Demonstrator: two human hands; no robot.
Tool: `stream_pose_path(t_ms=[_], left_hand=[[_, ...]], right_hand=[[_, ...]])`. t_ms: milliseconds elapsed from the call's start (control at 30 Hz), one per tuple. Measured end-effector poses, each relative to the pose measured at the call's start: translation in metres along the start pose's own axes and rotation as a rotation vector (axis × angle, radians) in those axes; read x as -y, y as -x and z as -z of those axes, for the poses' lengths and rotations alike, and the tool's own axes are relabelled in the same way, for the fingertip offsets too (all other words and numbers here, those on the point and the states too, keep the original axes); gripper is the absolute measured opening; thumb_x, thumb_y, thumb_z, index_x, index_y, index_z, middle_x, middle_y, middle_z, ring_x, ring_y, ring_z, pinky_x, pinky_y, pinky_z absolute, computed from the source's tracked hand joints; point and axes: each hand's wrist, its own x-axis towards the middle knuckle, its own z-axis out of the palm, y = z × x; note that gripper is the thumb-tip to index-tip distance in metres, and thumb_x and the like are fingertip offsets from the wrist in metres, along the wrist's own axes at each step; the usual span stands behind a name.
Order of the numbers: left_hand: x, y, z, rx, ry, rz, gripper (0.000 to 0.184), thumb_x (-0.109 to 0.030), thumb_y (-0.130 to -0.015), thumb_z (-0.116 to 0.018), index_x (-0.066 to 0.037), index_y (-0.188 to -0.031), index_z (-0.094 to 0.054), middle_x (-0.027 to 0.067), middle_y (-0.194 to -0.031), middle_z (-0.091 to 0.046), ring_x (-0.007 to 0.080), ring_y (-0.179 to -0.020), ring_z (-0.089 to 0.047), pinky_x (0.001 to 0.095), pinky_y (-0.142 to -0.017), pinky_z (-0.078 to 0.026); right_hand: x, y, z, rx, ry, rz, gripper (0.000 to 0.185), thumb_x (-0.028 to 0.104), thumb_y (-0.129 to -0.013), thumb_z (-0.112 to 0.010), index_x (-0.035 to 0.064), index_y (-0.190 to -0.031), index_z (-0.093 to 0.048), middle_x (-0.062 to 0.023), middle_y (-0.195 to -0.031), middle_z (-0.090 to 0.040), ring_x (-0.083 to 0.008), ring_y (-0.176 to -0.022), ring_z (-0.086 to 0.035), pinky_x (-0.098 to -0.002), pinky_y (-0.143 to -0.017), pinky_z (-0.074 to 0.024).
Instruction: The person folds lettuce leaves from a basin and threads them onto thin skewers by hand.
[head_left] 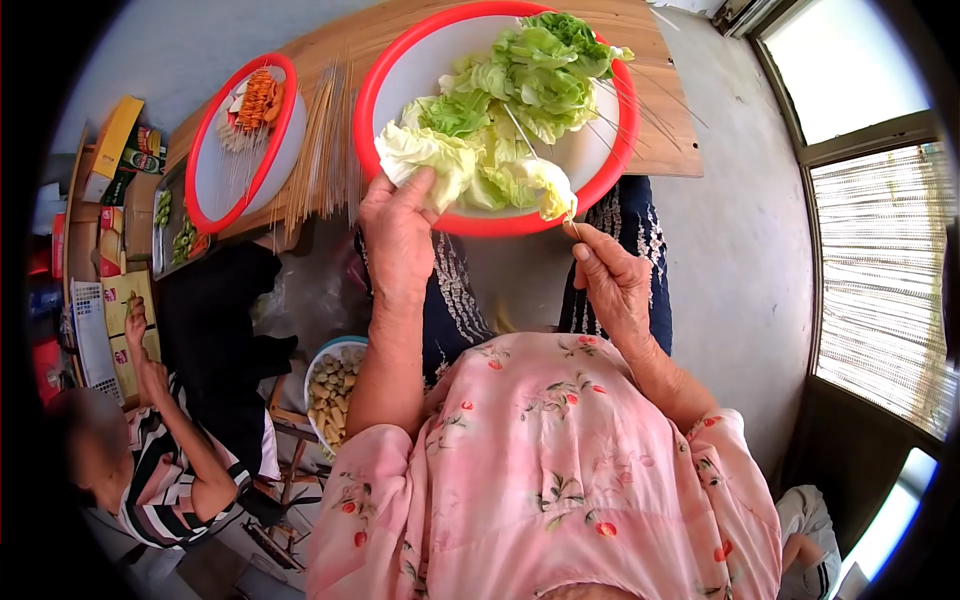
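Note:
My left hand [400, 225] is closed on a pale green lettuce leaf [430, 160], thumb on top, at the near rim of a large white basket with a red rim [490, 226]. My right hand [612, 275] pinches the lower end of a thin skewer [522, 135], just outside the same rim. Threaded on that skewer is a folded yellowish lettuce piece [548, 190], close to my fingertips. The skewer's bare upper part points up and left over the basket. Loose lettuce leaves [555, 75] fill much of the basket.
Bare skewers [318, 150] lie on the wooden table [665, 120], left of the basket. A smaller red-rimmed basket [232, 215] holds skewered orange food. Below stands a tub of cut food pieces [333, 390]. A person in a striped top [175, 480] sits at left, another person [805, 540] at lower right.

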Motion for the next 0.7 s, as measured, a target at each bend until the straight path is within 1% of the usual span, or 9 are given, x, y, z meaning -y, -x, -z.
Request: stream_pose_path(t_ms=[67,100,167,267,300,400,500,600,700], left_hand=[[-0.008,-0.006,0.001,-0.005,0.004,-0.003,0.026,-0.004,-0.088,-0.056,-0.004,-0.114,-0.055,0.008,-0.107,-0.062,0.0178,-0.091,-0.063,0.03,-0.068,-0.055],[-0.011,-0.006,-0.005,-0.008,0.067,-0.027,0.026,-0.004,-0.089,-0.055,-0.004,-0.115,-0.055,0.0081,-0.109,-0.061,0.0189,-0.094,-0.062,0.0328,-0.07,-0.056],[-0.014,-0.01,-0.006,-0.004,0.093,-0.061,0.025,-0.004,-0.088,-0.055,-0.002,-0.114,-0.056,0.0085,-0.108,-0.061,0.0193,-0.093,-0.062,0.0339,-0.07,-0.056],[-0.017,-0.015,-0.007,0.007,0.121,-0.078,0.026,-0.004,-0.089,-0.054,-0.002,-0.115,-0.055,0.0084,-0.109,-0.061,0.0202,-0.095,-0.062,0.0356,-0.072,-0.057],[-0.017,-0.017,-0.008,0.007,0.134,-0.075,0.026,-0.004,-0.089,-0.054,-0.002,-0.115,-0.054,0.0084,-0.109,-0.061,0.0202,-0.095,-0.062,0.0359,-0.072,-0.057],[-0.016,-0.02,-0.007,0.016,0.162,-0.056,0.027,-0.003,-0.089,-0.054,-0.002,-0.116,-0.054,0.0088,-0.11,-0.06,0.0203,-0.096,-0.061,0.0361,-0.072,-0.057],[-0.014,-0.018,-0.01,0.015,0.161,-0.02,0.025,-0.003,-0.089,-0.054,-0.001,-0.114,-0.054,0.0097,-0.11,-0.06,0.0202,-0.095,-0.062,0.0358,-0.072,-0.057],[-0.01,-0.018,-0.008,0.021,0.149,0.02,0.027,-0.001,-0.088,-0.055,0.0,-0.115,-0.053,0.0114,-0.111,-0.059,0.0217,-0.096,-0.061,0.0347,-0.072,-0.058],[-0.006,-0.016,-0.007,0.045,0.134,0.042,0.027,0.0,-0.087,-0.055,0.0,-0.114,-0.053,0.0122,-0.11,-0.059,0.0225,-0.095,-0.061,0.0338,-0.071,-0.058]], right_hand=[[-0.002,0.004,0.0,0.049,-0.007,-0.021,0.021,0.011,-0.091,-0.057,0.0023,-0.11,-0.063,-0.0005,-0.07,-0.055,-0.0052,-0.053,-0.043,-0.0212,-0.049,-0.0389],[-0.003,0.005,0.0,0.069,-0.033,-0.053,0.021,0.011,-0.091,-0.057,0.0023,-0.11,-0.063,-0.0003,-0.069,-0.053,-0.0051,-0.053,-0.042,-0.0211,-0.049,-0.038],[-0.006,0.008,-0.001,0.109,-0.085,-0.117,0.02,0.011,-0.092,-0.056,0.0022,-0.109,-0.062,0.0002,-0.067,-0.05,-0.0051,-0.053,-0.04,-0.021,-0.048,-0.0362],[-0.009,0.008,0.0,0.148,-0.054,-0.074,0.02,0.012,-0.093,-0.056,0.0026,-0.109,-0.061,0.0011,-0.066,-0.047,-0.0052,-0.053,-0.038,-0.0208,-0.048,-0.0348],[-0.011,0.01,0.001,0.183,-0.068,-0.091,0.02,0.012,-0.093,-0.055,0.0032,-0.109,-0.061,0.0008,-0.066,-0.047,-0.0055,-0.054,-0.038,-0.0209,-0.048,-0.0352],[-0.012,0.011,0.002,0.209,-0.055,-0.064,0.021,0.015,-0.094,-0.053,0.0033,-0.108,-0.064,0.0029,-0.058,-0.048,-0.0034,-0.047,-0.04,-0.0195,-0.044,-0.0348],[-0.007,0.012,0.004,0.259,-0.013,-0.076,0.02,0.012,-0.094,-0.054,0.0027,-0.109,-0.061,-0.0004,-0.066,-0.048,-0.0064,-0.053,-0.037,-0.0218,-0.048,-0.0349],[-0.007,0.011,0.002,0.281,-0.081,-0.107,0.02,0.013,-0.094,-0.054,0.0027,-0.11,-0.061,-0.0004,-0.066,-0.048,-0.0063,-0.053,-0.037,-0.022,-0.048,-0.034],[-0.007,0.01,0.0,0.271,-0.103,-0.087,0.021,0.014,-0.094,-0.053,0.0024,-0.11,-0.061,0.0,-0.065,-0.047,-0.0055,-0.053,-0.036,-0.0219,-0.047,-0.033]])
